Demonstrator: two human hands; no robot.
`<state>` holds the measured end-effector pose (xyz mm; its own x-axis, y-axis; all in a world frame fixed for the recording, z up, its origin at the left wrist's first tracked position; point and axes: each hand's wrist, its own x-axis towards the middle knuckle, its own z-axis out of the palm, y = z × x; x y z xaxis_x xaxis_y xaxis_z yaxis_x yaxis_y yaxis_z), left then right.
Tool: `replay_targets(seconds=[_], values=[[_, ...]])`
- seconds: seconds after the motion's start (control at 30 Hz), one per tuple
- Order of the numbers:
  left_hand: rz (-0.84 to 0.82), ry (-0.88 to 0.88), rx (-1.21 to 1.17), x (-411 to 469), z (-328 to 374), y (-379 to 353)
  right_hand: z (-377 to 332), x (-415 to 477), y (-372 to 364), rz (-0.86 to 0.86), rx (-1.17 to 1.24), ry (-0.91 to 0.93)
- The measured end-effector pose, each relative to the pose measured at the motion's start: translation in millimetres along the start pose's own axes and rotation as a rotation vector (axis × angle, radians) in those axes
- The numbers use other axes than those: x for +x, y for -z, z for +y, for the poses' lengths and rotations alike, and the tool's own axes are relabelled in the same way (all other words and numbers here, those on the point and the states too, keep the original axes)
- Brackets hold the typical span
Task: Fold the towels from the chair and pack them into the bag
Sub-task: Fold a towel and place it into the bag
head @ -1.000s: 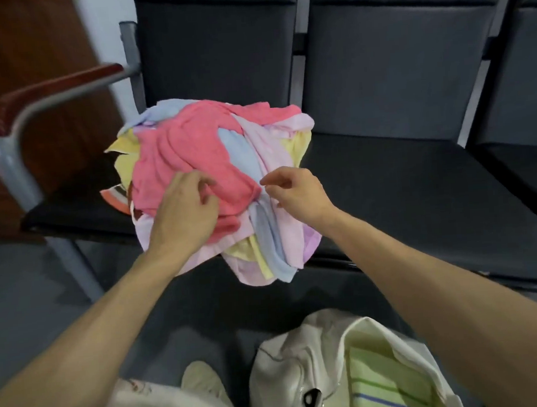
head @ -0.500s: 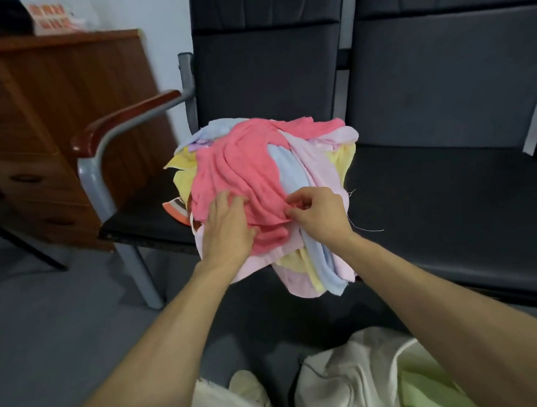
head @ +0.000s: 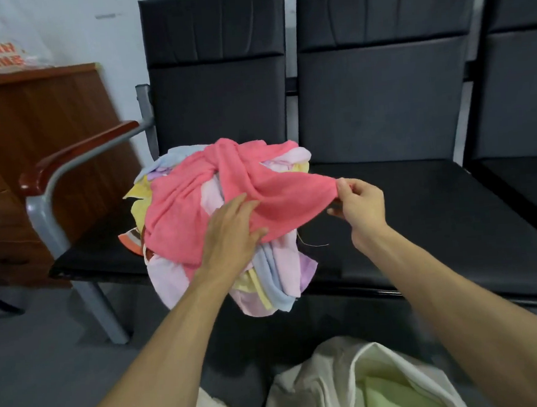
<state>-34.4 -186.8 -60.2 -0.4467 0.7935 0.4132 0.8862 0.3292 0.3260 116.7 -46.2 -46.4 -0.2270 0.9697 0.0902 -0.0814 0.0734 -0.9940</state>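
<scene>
A heap of pastel towels (head: 275,276) lies on the seat of the left black chair (head: 105,256). On top is a pink towel (head: 259,188). My right hand (head: 358,208) pinches one corner of the pink towel and holds it out to the right of the heap. My left hand (head: 231,234) lies flat on the pink towel over the heap, fingers spread, gripping nothing that I can see. A white bag (head: 337,386) stands open on the floor below, with a pale green towel (head: 395,398) inside.
The chair has a metal armrest with a reddish wooden pad (head: 76,156) on its left. Two more black seats (head: 436,210) adjoin to the right. A brown wooden cabinet (head: 34,140) stands at the left. The floor is grey.
My right hand has pulled a corner of the pink towel out to the right. The left hand stays on the heap. The view has tilted up, showing less of the bag.
</scene>
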Motion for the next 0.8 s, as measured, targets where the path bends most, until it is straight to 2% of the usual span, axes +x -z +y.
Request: replay_targets(seconds=[0.1, 0.23, 0.3, 0.4, 0.5, 0.6, 0.7, 0.8], values=[[-0.033, -0.079, 0.037, 12, 19, -11, -5, 14, 46, 0.059, 0.067, -0.051], [-0.241, -0.086, 0.008, 23, 48, -33, -6, 24, 105, 0.095, 0.095, -0.076], [-0.338, -0.147, -0.014, 23, 67, -48, -7, 25, 128, 0.108, 0.125, -0.108], [-0.488, -0.22, 0.019, 22, 85, -72, 1, 29, 154, 0.099, 0.043, -0.165], [-0.52, -0.257, 0.052, 26, 96, -93, 14, 36, 166, 0.066, -0.033, -0.198], [-0.537, -0.258, 0.057, 29, 111, -108, 21, 41, 169, -0.031, -0.241, -0.139], [-0.555, -0.284, 0.072, 32, 118, -120, 16, 38, 176, -0.212, -0.514, -0.054], [-0.515, -0.362, 0.015, 34, 123, -121, 8, 29, 187, -0.352, -0.883, 0.029]])
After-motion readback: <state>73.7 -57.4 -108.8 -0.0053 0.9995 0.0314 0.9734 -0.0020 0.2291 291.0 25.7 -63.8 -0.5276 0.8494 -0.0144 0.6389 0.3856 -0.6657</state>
